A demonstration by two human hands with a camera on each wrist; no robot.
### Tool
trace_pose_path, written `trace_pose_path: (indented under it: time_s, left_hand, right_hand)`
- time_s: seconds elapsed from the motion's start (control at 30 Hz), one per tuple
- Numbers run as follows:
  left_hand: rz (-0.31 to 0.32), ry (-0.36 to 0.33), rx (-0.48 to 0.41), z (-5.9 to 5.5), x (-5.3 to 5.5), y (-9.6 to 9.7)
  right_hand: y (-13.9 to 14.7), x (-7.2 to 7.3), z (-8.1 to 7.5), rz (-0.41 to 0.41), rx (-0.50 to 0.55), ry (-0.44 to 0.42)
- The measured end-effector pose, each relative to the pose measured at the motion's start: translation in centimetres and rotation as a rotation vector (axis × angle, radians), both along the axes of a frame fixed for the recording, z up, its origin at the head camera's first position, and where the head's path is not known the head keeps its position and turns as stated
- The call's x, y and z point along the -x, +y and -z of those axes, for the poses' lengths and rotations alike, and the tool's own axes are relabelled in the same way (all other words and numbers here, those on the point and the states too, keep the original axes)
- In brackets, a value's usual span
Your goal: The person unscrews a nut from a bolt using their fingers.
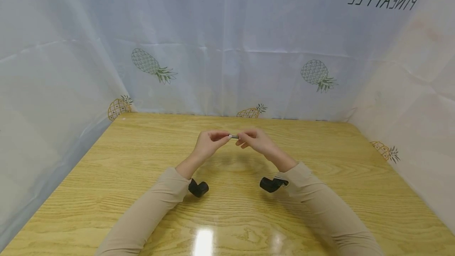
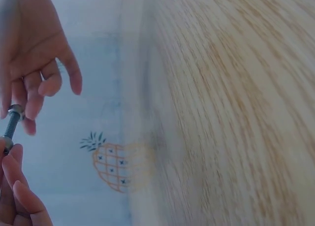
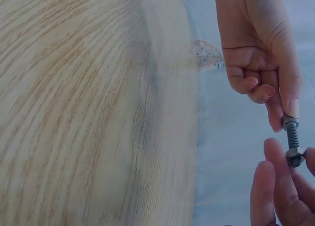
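Between both hands a small metal bolt (image 1: 234, 136) is held up level above the table. My left hand (image 1: 207, 144) pinches one end of it between thumb and fingertips, beside the hexagonal head (image 3: 289, 121). A hex nut (image 3: 295, 154) sits on the threaded shaft near the other end, and the bolt's tip pokes out past it. My right hand (image 1: 258, 141) has its thumb and fingertips at this nut, gripping it lightly. Its other fingers are loosely bent, clear of the bolt. In the left wrist view the threads (image 2: 11, 125) show between the two hands.
Below the hands spreads a wood-grain table (image 1: 142, 145). A pale curtain (image 1: 227, 78) with pineapple prints stands behind it and along both sides. Black wrist-worn devices (image 1: 198, 188) stick out from the sleeves over the table.
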State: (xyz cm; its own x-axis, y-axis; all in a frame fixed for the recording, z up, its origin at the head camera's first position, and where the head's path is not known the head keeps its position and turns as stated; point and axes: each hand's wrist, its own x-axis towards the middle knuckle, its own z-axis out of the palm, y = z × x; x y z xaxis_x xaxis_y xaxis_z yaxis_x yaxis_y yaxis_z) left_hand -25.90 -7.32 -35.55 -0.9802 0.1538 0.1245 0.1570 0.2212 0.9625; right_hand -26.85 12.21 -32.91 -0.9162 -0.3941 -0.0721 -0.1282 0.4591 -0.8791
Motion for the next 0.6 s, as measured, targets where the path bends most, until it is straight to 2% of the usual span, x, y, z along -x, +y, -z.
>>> trace_pose_path:
  time_s: [0.2,0.3,0.43,0.6]
  left_hand:
    - [0.012,-0.01,-0.003,-0.1,0.1,-0.1]
    - [0.014,-0.005,0.0,-1.2,-0.9,0.0]
    - [0.006,0.003,0.014,-2.6,-2.2,0.1]
    - [-0.003,-0.018,0.021,-2.5,-2.1,0.1]
  right_hand:
    - [-0.1,0.0,0.0,0.02,0.001,0.018]
    - [-0.1,0.0,0.0,0.019,0.007,0.031]
    - [0.0,0.1,0.1,0.006,0.0,0.002]
    - [0.0,0.0,0.1,0.01,-0.024,-0.033]
